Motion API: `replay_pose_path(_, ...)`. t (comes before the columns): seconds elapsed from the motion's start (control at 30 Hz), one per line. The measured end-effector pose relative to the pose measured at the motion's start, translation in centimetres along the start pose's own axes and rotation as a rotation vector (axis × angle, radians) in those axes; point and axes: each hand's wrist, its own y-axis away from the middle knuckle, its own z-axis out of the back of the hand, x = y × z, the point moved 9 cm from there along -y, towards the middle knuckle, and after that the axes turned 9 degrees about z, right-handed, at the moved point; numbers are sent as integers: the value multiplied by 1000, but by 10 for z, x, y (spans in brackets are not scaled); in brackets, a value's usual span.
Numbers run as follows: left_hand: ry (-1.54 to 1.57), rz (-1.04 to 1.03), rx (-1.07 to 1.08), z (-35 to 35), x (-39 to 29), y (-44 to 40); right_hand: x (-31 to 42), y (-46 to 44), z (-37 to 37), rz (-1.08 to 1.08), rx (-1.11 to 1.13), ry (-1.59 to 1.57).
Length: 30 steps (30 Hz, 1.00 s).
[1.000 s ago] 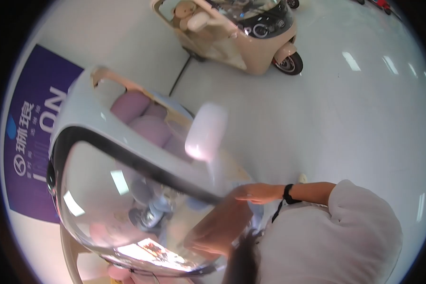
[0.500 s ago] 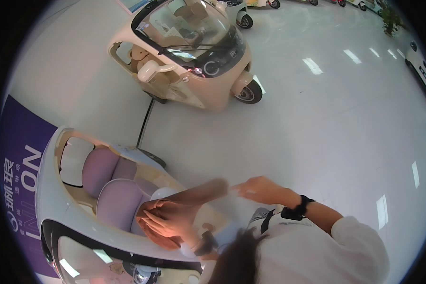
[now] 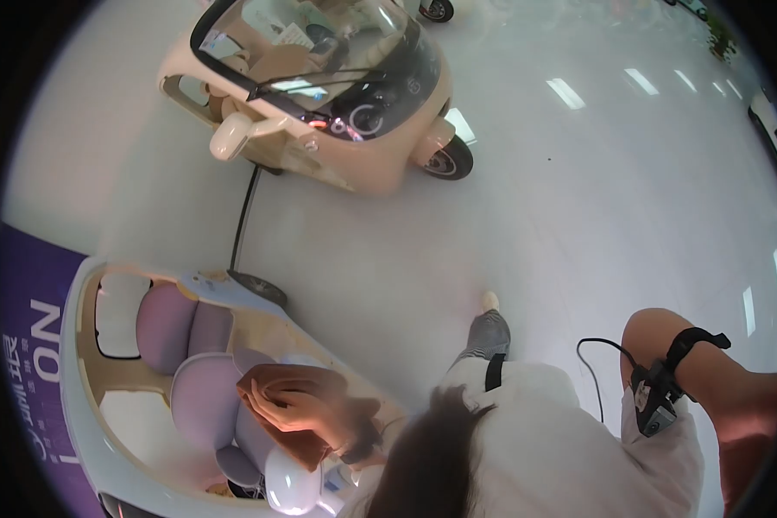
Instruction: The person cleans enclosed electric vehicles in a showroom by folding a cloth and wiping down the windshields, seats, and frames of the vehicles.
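Note:
A brown cloth [image 3: 289,380] is bunched in my left hand [image 3: 298,413], whose fingers press into its folds. This hand is in front of the purple seats [image 3: 205,397] of a pale three-wheeled vehicle [image 3: 78,371], just above its white rounded mirror [image 3: 293,483]. Bent back at the right side of my body is my right hand [image 3: 652,332], near the white shirt [image 3: 544,432]. A small black camera device [image 3: 654,401] with a cable is strapped at that wrist. The fingers of this hand are hidden.
A beige three-wheeled vehicle [image 3: 363,160] stands at the top, its front wheel [image 3: 449,160] turned right. A purple sign [image 3: 39,276] is at the left. My shoe [image 3: 489,300] shows on the glossy floor [image 3: 570,224]. A white vehicle part [image 3: 773,142] stands at the right edge.
My left hand has moved from the windshield to the seat area with the cloth. My right hand has let go of the cloth and drawn back right. The view has shifted.

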Motion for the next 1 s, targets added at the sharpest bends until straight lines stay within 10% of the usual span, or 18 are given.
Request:
replay_pose_path(0.5,768,117,87,-294,-397,-4,-201,-4,185,36,-1,170)
replay_pose_path(1.0,631,234,174,-413,-595,49,-391,-2,413,10,7,101)
